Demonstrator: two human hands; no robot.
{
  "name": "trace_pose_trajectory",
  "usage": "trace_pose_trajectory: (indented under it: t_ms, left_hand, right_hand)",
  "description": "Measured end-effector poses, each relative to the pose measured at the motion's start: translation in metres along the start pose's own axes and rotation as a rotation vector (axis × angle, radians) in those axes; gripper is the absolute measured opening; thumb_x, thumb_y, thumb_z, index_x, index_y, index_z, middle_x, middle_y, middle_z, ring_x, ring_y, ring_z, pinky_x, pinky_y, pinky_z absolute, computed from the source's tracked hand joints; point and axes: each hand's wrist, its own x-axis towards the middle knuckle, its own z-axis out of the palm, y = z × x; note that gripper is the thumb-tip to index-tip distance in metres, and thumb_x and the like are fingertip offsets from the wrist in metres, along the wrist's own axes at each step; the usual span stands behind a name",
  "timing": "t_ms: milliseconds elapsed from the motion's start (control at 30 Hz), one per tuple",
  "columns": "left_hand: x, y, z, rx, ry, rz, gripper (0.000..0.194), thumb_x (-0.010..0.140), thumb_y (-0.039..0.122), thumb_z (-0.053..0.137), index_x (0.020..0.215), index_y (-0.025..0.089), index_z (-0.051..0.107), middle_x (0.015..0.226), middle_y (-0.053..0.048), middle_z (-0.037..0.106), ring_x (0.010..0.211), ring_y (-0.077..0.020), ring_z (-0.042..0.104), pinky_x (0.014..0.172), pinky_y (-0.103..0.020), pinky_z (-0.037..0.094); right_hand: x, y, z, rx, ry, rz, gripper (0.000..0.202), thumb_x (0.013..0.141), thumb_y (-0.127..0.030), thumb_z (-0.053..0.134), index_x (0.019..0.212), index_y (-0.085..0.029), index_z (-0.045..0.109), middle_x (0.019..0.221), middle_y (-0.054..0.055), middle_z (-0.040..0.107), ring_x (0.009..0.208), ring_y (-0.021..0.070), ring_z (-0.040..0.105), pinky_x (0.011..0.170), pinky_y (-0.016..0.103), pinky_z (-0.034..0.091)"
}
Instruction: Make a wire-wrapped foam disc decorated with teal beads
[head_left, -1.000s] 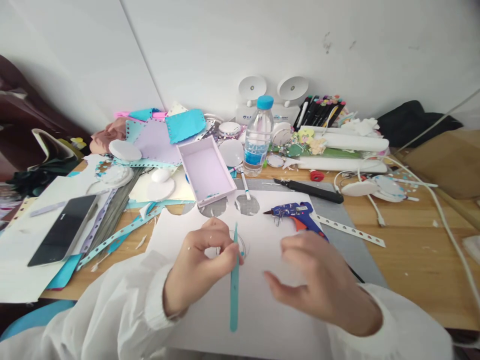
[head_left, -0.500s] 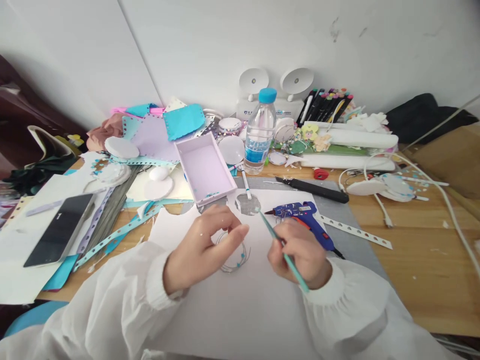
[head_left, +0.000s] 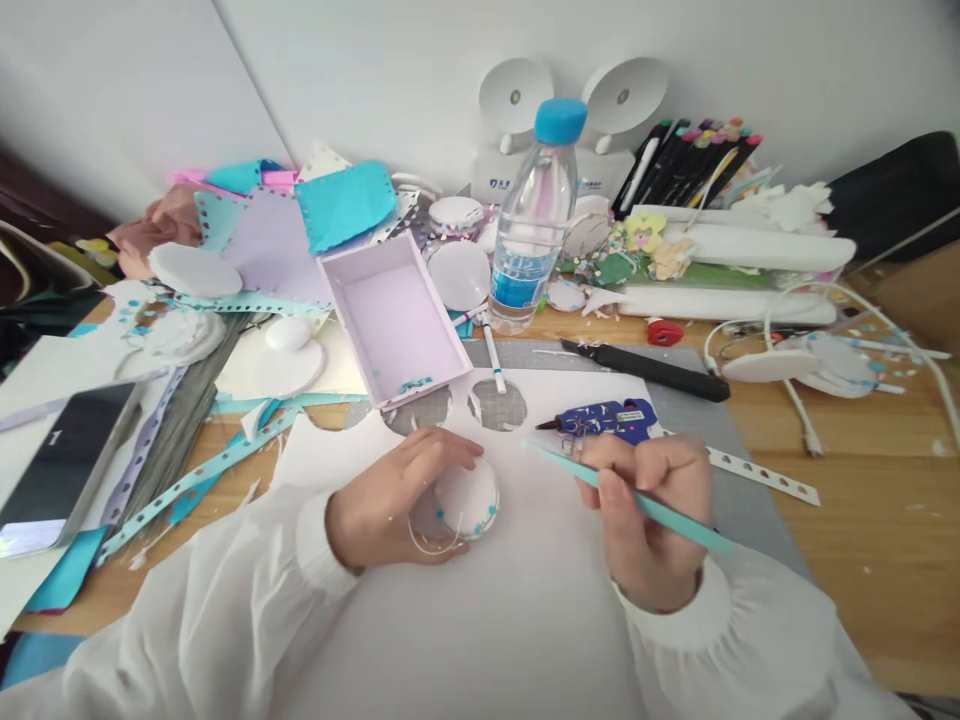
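My left hand (head_left: 401, 495) curls around the edge of a round white disc (head_left: 469, 497) on the white paper sheet. Small blue bits and loops of thin pale string run along the disc's rim. Slim teal tweezers (head_left: 660, 510) are gripped in my right hand (head_left: 656, 500), their pointed end aimed left toward the disc but apart from it. Whether the tips hold anything is too blurred to see. Just behind my right hand lies a blue glue gun (head_left: 607, 420), partly covered by the fingers.
The white sheet (head_left: 525, 580) has round cut-outs along its far edge. Beyond it stand a lilac box (head_left: 390, 320) and a water bottle (head_left: 529, 225). A black utility knife (head_left: 649, 370) lies at the back right; a phone (head_left: 67, 460) is at left. Paper scraps and cables surround these.
My left hand has closed around the disc's edge. My right hand has shifted right with the tweezers, which now lie flatter. The view has moved closer to the table.
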Motion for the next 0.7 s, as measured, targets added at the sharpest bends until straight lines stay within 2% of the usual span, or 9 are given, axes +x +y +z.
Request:
trace_pose_trajectory:
  t_ms: [100,233,400,567,700]
  left_hand:
    - [-0.003,0.000,-0.001,-0.095,0.029,-0.035,0.067,0.064,0.027,0.075,0.120,0.023,0.038,0.119,-0.014,0.057,0.109,-0.0280,0.056,0.087,-0.042,0.050]
    - [-0.005,0.006,-0.001,-0.101,0.072,-0.049,0.075,0.062,0.021,0.073,0.127,0.022,0.035,0.120,-0.014,0.057,0.108,-0.0279,0.058,0.086,-0.041,0.051]
    - [-0.005,0.009,-0.001,-0.071,0.119,0.013,0.076,0.060,0.017,0.071,0.129,0.019,0.039,0.117,-0.014,0.058,0.107,-0.0279,0.057,0.088,-0.040,0.051]
    - [-0.005,0.010,-0.001,-0.050,0.152,0.020,0.074,0.059,0.018,0.070,0.127,0.017,0.043,0.117,-0.015,0.056,0.107,-0.0278,0.056,0.088,-0.039,0.050]
    - [-0.006,0.010,-0.001,-0.022,0.145,0.032,0.075,0.057,0.020,0.071,0.126,0.015,0.043,0.117,-0.015,0.055,0.106,-0.0266,0.056,0.088,-0.038,0.050]
  right_hand:
    - [-0.003,-0.004,0.000,0.063,-0.133,0.043,0.019,0.091,-0.011,0.039,0.085,-0.026,0.028,0.062,-0.006,0.033,0.050,0.0125,0.033,0.045,0.027,0.025]
    - [-0.004,-0.009,0.000,0.092,-0.278,0.077,0.023,0.088,-0.007,0.039,0.082,-0.026,0.027,0.062,-0.006,0.028,0.049,0.0116,0.029,0.043,0.024,0.021]
    - [-0.003,-0.011,-0.001,0.038,-0.359,0.062,0.030,0.081,-0.001,0.041,0.075,-0.025,0.024,0.061,-0.005,0.028,0.050,0.0131,0.028,0.045,0.027,0.023]
    - [0.002,-0.012,-0.001,-0.060,-0.451,-0.060,0.036,0.069,0.003,0.044,0.071,-0.023,0.019,0.060,-0.005,0.026,0.050,0.0117,0.024,0.046,0.028,0.022]
    - [0.005,-0.014,-0.001,-0.134,-0.483,-0.111,0.038,0.068,0.003,0.045,0.070,-0.023,0.017,0.059,-0.005,0.025,0.051,0.0119,0.023,0.046,0.028,0.021]
